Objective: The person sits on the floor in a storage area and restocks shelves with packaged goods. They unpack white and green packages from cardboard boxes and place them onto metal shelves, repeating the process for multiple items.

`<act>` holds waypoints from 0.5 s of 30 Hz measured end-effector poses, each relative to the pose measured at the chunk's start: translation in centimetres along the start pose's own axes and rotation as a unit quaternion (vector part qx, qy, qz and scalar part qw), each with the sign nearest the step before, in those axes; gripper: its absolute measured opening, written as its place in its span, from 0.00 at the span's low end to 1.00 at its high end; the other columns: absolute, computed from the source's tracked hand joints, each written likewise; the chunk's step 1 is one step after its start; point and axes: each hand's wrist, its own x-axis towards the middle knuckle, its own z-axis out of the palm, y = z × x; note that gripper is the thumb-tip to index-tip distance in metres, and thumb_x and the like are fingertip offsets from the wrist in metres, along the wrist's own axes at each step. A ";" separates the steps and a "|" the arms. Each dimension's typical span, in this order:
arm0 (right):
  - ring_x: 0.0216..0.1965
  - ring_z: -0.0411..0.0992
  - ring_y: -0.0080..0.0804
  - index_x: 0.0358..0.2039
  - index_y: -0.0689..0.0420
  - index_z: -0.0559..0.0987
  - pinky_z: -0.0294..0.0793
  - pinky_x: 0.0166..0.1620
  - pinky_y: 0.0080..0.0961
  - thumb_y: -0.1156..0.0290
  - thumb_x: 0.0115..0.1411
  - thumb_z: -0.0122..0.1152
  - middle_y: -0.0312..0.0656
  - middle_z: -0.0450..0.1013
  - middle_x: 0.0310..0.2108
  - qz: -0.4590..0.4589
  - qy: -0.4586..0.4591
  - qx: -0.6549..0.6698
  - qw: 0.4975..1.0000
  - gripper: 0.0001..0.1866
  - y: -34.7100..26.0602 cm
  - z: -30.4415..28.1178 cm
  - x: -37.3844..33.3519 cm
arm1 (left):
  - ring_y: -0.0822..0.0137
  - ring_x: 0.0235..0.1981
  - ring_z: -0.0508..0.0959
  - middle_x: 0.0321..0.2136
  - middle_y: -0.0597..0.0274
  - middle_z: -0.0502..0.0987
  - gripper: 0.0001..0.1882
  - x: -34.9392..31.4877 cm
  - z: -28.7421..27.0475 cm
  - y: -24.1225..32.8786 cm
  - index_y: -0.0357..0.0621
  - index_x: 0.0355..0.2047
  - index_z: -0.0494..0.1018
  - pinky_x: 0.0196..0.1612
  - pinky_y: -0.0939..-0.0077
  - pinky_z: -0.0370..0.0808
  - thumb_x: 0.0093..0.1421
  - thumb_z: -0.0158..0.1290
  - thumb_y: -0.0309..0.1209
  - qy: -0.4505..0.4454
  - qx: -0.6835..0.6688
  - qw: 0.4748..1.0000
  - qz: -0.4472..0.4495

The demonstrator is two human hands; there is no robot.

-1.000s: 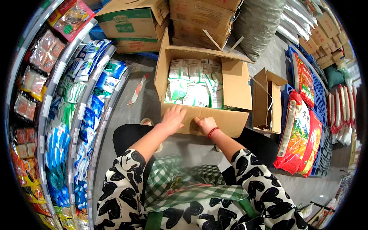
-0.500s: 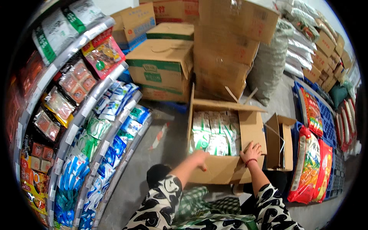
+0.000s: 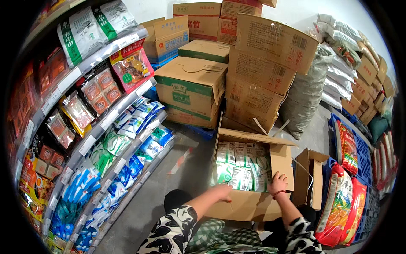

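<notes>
An opened cardboard box (image 3: 249, 207) stands low in front of me, its flaps turned outward. Inside it lie several white-and-green plastic packets (image 3: 242, 178), packed close together. My left hand (image 3: 220, 193) grips the near edge at the left corner, thumb outside; the fingertips are partly hidden. At the near right corner, my right hand (image 3: 278, 185) rests with spread fingers on the edge beside the right flap (image 3: 281, 162). A red bracelet circles that wrist.
Shelves (image 3: 95, 139) of packaged goods run along my left. Stacked cartons (image 3: 260, 76) stand behind the box, beside a large grey sack (image 3: 302, 101). A narrow open carton (image 3: 316, 180) adjoins it on the right; red bags (image 3: 338, 207) lie on a blue pallet (image 3: 364, 169).
The view has tilted up, so the surroundings sit lower in the picture. Both hands stay at the box's near edge, and the packets remain inside.
</notes>
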 end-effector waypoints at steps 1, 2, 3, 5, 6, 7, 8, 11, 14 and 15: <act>0.45 0.61 0.55 0.53 0.61 0.57 0.66 0.44 0.43 0.69 0.45 0.54 0.59 0.60 0.43 -0.075 0.026 0.021 0.997 0.33 0.8 -1.7 -0.3 | 0.53 0.44 0.70 0.39 0.49 0.71 0.29 0.0 -0.8 0.5 0.39 0.43 0.64 0.49 0.56 0.62 0.46 0.57 0.44 0.057 0.025 0.998 0.012; 0.42 0.65 0.55 0.53 0.60 0.58 0.68 0.43 0.42 0.72 0.46 0.51 0.60 0.63 0.41 -0.110 0.069 0.017 0.991 0.31 3.0 0.0 0.9 | 0.54 0.46 0.68 0.40 0.50 0.71 0.28 -0.3 -1.4 1.2 0.39 0.43 0.64 0.52 0.54 0.58 0.47 0.55 0.44 0.114 0.050 0.992 0.025; 0.37 0.68 0.54 0.51 0.58 0.61 0.70 0.38 0.42 0.73 0.46 0.50 0.60 0.66 0.38 -0.106 0.069 0.094 0.987 0.28 3.0 -3.1 0.2 | 0.55 0.48 0.67 0.41 0.51 0.70 0.27 -1.0 -2.2 0.9 0.40 0.44 0.64 0.54 0.52 0.54 0.49 0.54 0.45 0.169 0.078 0.982 0.026; 0.34 0.70 0.53 0.48 0.56 0.65 0.71 0.36 0.41 0.77 0.45 0.50 0.57 0.70 0.30 -0.027 0.063 0.191 0.979 0.25 6.2 -7.1 0.9 | 0.58 0.50 0.64 0.44 0.52 0.68 0.27 -1.3 -3.5 -0.3 0.40 0.46 0.64 0.56 0.48 0.47 0.51 0.52 0.45 0.260 0.120 0.958 0.006; 0.29 0.71 0.50 0.48 0.58 0.65 0.71 0.33 0.38 0.76 0.47 0.52 0.52 0.71 0.22 -0.081 0.153 0.208 0.963 0.24 8.9 -7.5 1.1 | 0.59 0.52 0.63 0.45 0.53 0.67 0.26 -1.1 -4.0 -0.6 0.41 0.46 0.64 0.57 0.47 0.43 0.51 0.51 0.44 0.303 0.134 0.944 0.004; 0.26 0.70 0.47 0.49 0.56 0.65 0.70 0.33 0.36 0.79 0.47 0.51 0.48 0.69 0.20 -0.076 0.186 0.294 0.934 0.25 11.5 -7.2 1.2 | 0.57 0.53 0.60 0.47 0.50 0.65 0.27 -1.8 -5.2 -0.4 0.41 0.47 0.64 0.59 0.50 0.43 0.51 0.51 0.43 0.294 0.126 0.947 -0.012; 0.28 0.70 0.47 0.52 0.54 0.62 0.69 0.34 0.36 0.81 0.47 0.48 0.50 0.69 0.24 -0.041 0.165 0.302 0.938 0.28 12.3 -8.2 1.1 | 0.57 0.54 0.60 0.48 0.49 0.65 0.27 -1.9 -5.6 -0.8 0.41 0.48 0.64 0.59 0.50 0.43 0.51 0.51 0.43 0.298 0.108 0.948 -0.017; 0.35 0.69 0.52 0.55 0.53 0.57 0.68 0.38 0.40 0.83 0.47 0.44 0.54 0.70 0.37 -0.014 0.182 0.186 0.965 0.31 15.5 -9.0 1.5 | 0.52 0.55 0.58 0.50 0.43 0.62 0.28 -2.1 -6.0 -2.0 0.39 0.50 0.63 0.58 0.54 0.49 0.51 0.51 0.41 0.332 0.032 0.942 -0.039; 0.45 0.64 0.48 0.55 0.54 0.57 0.62 0.47 0.40 0.80 0.47 0.47 0.52 0.65 0.46 0.064 0.157 0.055 0.984 0.31 16.8 -9.1 2.7 | 0.47 0.53 0.61 0.51 0.38 0.60 0.31 -2.0 -7.2 -3.7 0.40 0.54 0.57 0.55 0.61 0.59 0.52 0.52 0.36 0.479 -0.227 0.848 -0.017; 0.49 0.61 0.46 0.55 0.54 0.57 0.58 0.51 0.41 0.78 0.48 0.48 0.51 0.62 0.49 0.049 0.183 -0.025 0.982 0.31 17.5 -9.1 2.8 | 0.50 0.53 0.61 0.52 0.42 0.60 0.34 -3.0 -8.8 -1.8 0.37 0.55 0.52 0.55 0.64 0.59 0.52 0.53 0.35 0.427 -0.315 0.844 -0.080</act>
